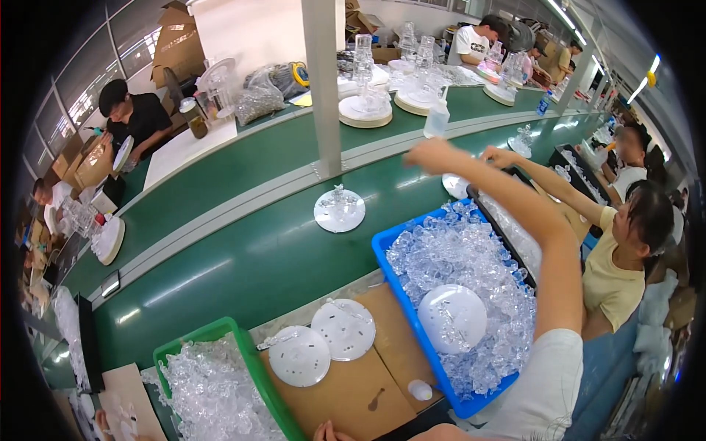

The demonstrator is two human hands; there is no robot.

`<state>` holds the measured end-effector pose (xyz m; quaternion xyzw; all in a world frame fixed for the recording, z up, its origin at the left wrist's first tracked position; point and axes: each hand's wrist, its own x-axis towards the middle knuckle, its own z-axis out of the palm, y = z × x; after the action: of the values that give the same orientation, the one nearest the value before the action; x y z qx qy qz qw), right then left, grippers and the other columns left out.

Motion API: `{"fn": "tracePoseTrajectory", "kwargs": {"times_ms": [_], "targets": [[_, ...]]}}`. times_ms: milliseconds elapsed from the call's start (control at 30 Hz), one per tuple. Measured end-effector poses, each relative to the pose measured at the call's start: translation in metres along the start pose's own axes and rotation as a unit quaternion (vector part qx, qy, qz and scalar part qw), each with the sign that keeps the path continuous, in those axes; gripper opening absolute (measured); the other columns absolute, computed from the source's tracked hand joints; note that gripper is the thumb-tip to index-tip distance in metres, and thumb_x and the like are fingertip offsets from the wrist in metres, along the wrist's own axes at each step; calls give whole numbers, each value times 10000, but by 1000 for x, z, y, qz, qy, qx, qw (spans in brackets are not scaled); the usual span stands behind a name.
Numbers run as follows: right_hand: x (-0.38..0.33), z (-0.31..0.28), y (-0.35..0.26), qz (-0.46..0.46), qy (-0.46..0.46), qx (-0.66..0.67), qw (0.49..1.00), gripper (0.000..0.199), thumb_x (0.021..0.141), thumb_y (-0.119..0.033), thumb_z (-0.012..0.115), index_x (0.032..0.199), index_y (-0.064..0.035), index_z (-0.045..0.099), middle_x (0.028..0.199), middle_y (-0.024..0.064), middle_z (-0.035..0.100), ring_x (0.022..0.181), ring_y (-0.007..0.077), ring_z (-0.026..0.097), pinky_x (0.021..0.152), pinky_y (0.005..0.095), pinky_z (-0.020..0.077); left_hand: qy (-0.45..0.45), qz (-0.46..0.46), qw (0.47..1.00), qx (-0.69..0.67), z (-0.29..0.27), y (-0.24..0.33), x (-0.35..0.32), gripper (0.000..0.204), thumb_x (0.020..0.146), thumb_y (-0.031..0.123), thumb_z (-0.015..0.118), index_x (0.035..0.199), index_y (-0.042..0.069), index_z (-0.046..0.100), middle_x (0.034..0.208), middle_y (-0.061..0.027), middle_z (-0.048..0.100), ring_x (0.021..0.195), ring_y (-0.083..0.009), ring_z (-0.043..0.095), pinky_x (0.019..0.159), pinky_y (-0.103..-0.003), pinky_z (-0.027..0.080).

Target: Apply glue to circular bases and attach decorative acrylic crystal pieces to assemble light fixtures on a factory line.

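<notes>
My right arm reaches up over the green conveyor belt [220,275], and my right hand [435,156] hovers just below a translucent bottle [437,120]. Blur hides its fingers and anything in them. Of my left hand [332,432], only a few fingertips show at the lower edge. Nearest to them are cardboard [346,404] and two white discs, a left one [298,365] and a right one [344,339], each with clear plastic pieces at its rim. Another white disc [450,301] lies on clear parts in a blue crate [401,283]. On the belt sits a disc [340,220] bearing clear pieces.
Left of the cardboard stands a green crate [254,367] full of clear plastic parts. A small translucent cup [420,390] is beside the blue crate. A metal post [323,88] rises behind the belt. At right, a co-worker in yellow [621,268] stretches an arm over the belt.
</notes>
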<state>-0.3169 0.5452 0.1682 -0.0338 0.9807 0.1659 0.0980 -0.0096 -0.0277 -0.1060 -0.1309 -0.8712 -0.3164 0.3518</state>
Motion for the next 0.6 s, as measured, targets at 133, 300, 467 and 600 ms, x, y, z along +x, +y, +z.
{"fn": "tracePoseTrajectory", "kwargs": {"times_ms": [133, 300, 467, 600], "targets": [[-101, 113, 160, -3, 43, -191, 981, 188, 799, -263, 538, 903, -270, 695, 846, -9, 645, 902, 197, 573, 733, 390, 448, -14, -3, 999, -35, 19, 2, 5, 334, 737, -61, 458, 973, 9, 683, 918, -135, 560, 859, -290, 593, 727, -378, 509], [-119, 102, 149, 56, 209, -263, 940, 101, 728, -147, 605, 808, -175, 661, 810, 18, 613, 977, 183, 553, 883, 356, 405, -5, -14, 1000, 3, 7, -1, 3, 337, 736, -64, 459, 977, 10, 683, 922, -139, 560, 857, -290, 592, 727, -376, 506], [-163, 107, 176, 294, 188, -256, 902, 113, 765, -171, 583, 816, -104, 658, 886, 34, 629, 1004, 203, 538, 883, 404, 386, -7, -17, 1000, 5, 6, 2, 4, 341, 735, -67, 460, 981, 11, 683, 925, -143, 561, 856, -290, 591, 727, -374, 504], [-208, 114, 177, 303, 136, -329, 884, 166, 782, -162, 561, 884, -89, 671, 893, 59, 644, 1031, 234, 530, 920, 472, 359, -8, -23, 1000, 18, 3, 7, 3, 344, 734, -69, 462, 984, 12, 683, 928, -146, 561, 855, -289, 590, 727, -372, 502]]}}
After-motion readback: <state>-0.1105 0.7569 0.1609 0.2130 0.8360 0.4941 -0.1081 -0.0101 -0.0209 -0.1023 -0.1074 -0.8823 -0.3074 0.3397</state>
